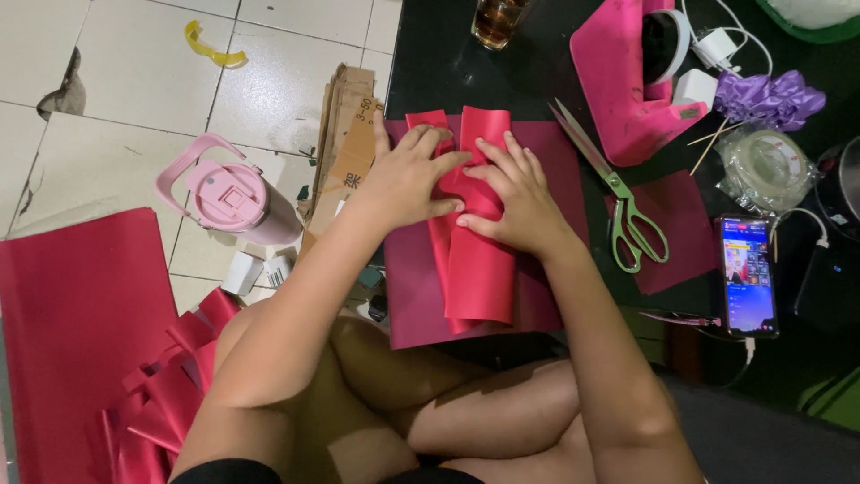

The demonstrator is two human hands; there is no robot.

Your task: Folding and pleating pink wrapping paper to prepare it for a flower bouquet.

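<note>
Both hands — left hand (408, 175), right hand (520, 197) — press flat, fingers spread, on the folded red paper strip (475, 260), its long axis running top-to-bottom mid-frame.

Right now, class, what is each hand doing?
Left hand: open, fingers spread, pressing the folded red paper.
Right hand: open, flat, pressing the same paper.

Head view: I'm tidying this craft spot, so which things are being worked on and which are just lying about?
In hand:
left hand
right hand
folded red sheet
larger red sheet beneath

Lying about:
green-handled scissors
phone
tape roll
pink jug
purple ribbon
glass
</note>
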